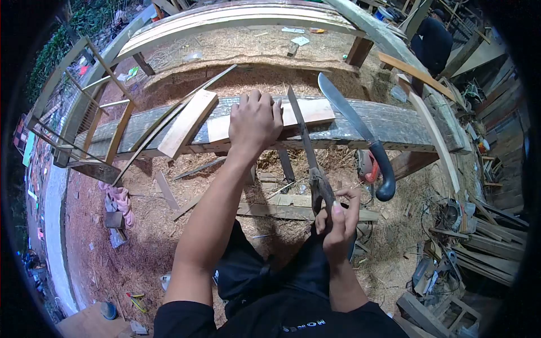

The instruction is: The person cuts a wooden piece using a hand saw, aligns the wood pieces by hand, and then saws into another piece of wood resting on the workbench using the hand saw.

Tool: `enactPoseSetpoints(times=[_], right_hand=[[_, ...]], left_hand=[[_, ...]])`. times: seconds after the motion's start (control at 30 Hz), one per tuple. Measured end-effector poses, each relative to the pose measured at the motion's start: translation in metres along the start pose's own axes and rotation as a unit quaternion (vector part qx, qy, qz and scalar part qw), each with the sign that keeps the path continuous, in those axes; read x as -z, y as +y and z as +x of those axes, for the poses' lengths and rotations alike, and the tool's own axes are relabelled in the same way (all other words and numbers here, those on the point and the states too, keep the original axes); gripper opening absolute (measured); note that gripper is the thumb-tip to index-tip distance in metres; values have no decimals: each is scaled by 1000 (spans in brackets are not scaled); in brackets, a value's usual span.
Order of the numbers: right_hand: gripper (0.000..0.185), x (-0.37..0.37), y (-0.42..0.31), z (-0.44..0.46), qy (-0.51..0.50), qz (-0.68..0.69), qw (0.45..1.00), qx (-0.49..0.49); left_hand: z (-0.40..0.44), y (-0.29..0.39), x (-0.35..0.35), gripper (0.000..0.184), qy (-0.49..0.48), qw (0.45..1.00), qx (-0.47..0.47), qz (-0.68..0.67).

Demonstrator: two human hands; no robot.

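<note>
Black shirt (265, 315) and dark trousers (248, 276) are nearest to the camera, and both bare arms reach forward from there. The left hand (255, 121) is farther: its fingers are close together and bent over the pale board (316, 111), which lies under it on the worn tabletop (397, 121). The right hand (341, 222) is nearer to the body and is curled at the near end of the handle of the saw (307, 143), with one finger standing away; how firm this hold is, I cannot tell. What matters most is a crossing: the board has its long axis from left to right, along the tabletop, while the saw points from near to far, its tip leaning a little left. Its blade crosses the board just right of the left hand, so this hand is the nearer one to the crossing. Whether the teeth touch the wood is not clear. To the right, the machete (346, 110) lies across the tabletop, its black handle past the near edge. To the left, another board (189, 121) lies obliquely. Farther outward, wood shavings (152, 225) cover the ground.
</note>
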State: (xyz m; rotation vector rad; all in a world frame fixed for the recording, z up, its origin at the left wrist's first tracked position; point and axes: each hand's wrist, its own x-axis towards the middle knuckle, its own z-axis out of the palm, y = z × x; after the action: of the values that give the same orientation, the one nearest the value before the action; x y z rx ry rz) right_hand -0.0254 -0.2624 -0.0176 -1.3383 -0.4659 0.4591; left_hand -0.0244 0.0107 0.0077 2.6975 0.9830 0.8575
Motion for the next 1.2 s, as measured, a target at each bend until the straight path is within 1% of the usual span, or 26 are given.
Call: enactPoseSetpoints(times=[0.03, 0.07, 0.1, 0.13, 0.17, 0.2, 0.3, 0.37, 0.4, 0.43, 0.47, 0.5, 0.53, 0.57, 0.6, 0.67, 0.7, 0.73, 0.8, 0.83, 0.9, 0.97, 1.0, 1.07, 1.13, 1.2], right_hand=[[29, 4, -1, 1, -11, -17, 1000, -20], [29, 6, -1, 2, -10, -17, 999, -29], [29, 7, -4, 3, -55, -29, 997, -57], [32, 8, -8, 5, -99, -40, 990, -87], [39, 8, -11, 7, -111, -79, 986, -97], [39, 6, -13, 7, -109, -81, 986, -94], [36, -1, -43, 20, -103, -89, 979, -152], [32, -5, -56, 35, -93, -53, 971, -212], [30, -6, -54, 43, -96, -46, 970, -218], [31, -7, -63, 56, -94, -52, 964, -243], [32, -7, -59, 63, -97, -55, 959, -262], [32, -8, -59, 66, -101, -54, 956, -269], [33, -9, -59, 69, -100, -82, 957, -260], [34, -9, -65, 71, -99, -110, 956, -252], [34, -11, -74, 74, -101, -113, 954, -259], [36, -14, -86, 78, -95, -121, 949, -277], [36, -14, -92, 79, -85, -126, 944, -294], [36, -14, -97, 79, -86, -127, 940, -304], [37, -9, -107, 79, -71, -152, 939, -300], [38, -7, -113, 80, -80, -177, 933, -304], [39, -18, -127, 92, -87, -206, 921, -318], [39, -38, -142, 119, -114, -254, 907, -317], [39, -40, -140, 125, -118, -257, 904, -320], [40, -41, -136, 133, -91, -240, 902, -348], [41, -35, -139, 134, -101, -233, 900, -356], [41, -37, -147, 138, -83, -195, 894, -394]], left_hand=[[0, 2, 1, 29, 15, 1000, -10, 17], [0, 3, 1, 27, 27, 999, -21, 34], [0, 1, -2, 26, 44, 998, -29, 28], [-1, 1, -3, 26, 30, 999, -21, 27], [-1, 3, 0, 27, 14, 1000, -9, 23], [4, 3, 2, 28, -1, 1000, 3, 20], [19, 2, 7, 27, -55, 998, 43, -12], [34, 2, 0, 27, -87, 994, 50, -33], [40, 2, -8, 27, -90, 990, 102, -29], [54, 4, -6, 28, -96, 983, 158, -21], [55, 4, -11, 28, -101, 981, 163, -18], [57, 5, -16, 30, -79, 976, 201, 10], [65, 12, -10, 32, -59, 969, 238, 38], [72, 19, -3, 39, -139, 940, 307, 44], [72, 18, -7, 39, -145, 937, 313, 45], [64, 13, -23, 39, -50, 976, 190, 92], [68, 15, -18, 40, -113, 967, 214, 81], [73, 17, -12, 40, -123, 965, 218, 83], [82, 21, -6, 42, -240, 933, 247, 100], [80, 20, -11, 42, -249, 930, 252, 99], [73, 15, -15, 34, -172, 958, 213, 85], [73, 15, -17, 33, -173, 956, 219, 84], [74, 16, -17, 33, -167, 957, 224, 82], [75, 18, -16, 32, -169, 954, 231, 90], [76, 19, -16, 32, -174, 951, 236, 96], [76, 17, -16, 32, -175, 953, 227, 95]])
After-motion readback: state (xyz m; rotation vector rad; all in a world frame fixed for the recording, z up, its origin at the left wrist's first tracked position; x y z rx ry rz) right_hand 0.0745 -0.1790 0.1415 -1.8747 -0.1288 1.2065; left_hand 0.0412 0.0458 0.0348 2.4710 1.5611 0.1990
